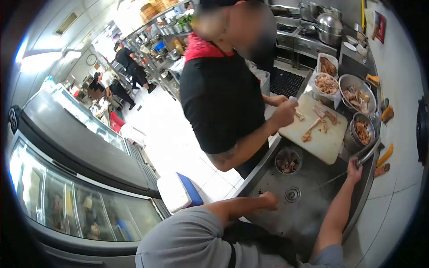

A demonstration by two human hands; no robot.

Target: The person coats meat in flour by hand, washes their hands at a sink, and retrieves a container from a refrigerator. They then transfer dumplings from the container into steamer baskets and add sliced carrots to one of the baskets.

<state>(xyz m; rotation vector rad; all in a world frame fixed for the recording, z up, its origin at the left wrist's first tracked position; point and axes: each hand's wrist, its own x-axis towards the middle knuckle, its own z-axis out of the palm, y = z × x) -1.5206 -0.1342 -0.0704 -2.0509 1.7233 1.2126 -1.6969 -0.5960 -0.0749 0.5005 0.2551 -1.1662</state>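
Note:
My right hand [354, 169] is wrapped round the end of a curved metal faucet [369, 154] on the right side of the sink [308, 183]. A thin stream of water runs from it toward the basin's middle, where steam hangs. Over the sink's left part, my left hand [269, 201] is curled into a fist, with nothing visible in it. Just beyond it stands a round metal container [288, 161] with dark reddish meat pieces. The drain [292, 194] lies between my two hands. Some dark bits are scattered on the sink floor.
Ahead, a co-worker [223, 98] stands at a cutting board [328, 149] with bones and meat scraps, a hand [284, 114] gripping a light-coloured handle. Bowls of meat [357, 96] line the counter. A glass-fronted fridge [85, 201] stands left; a white-and-blue cooler [178, 192] sits on the floor.

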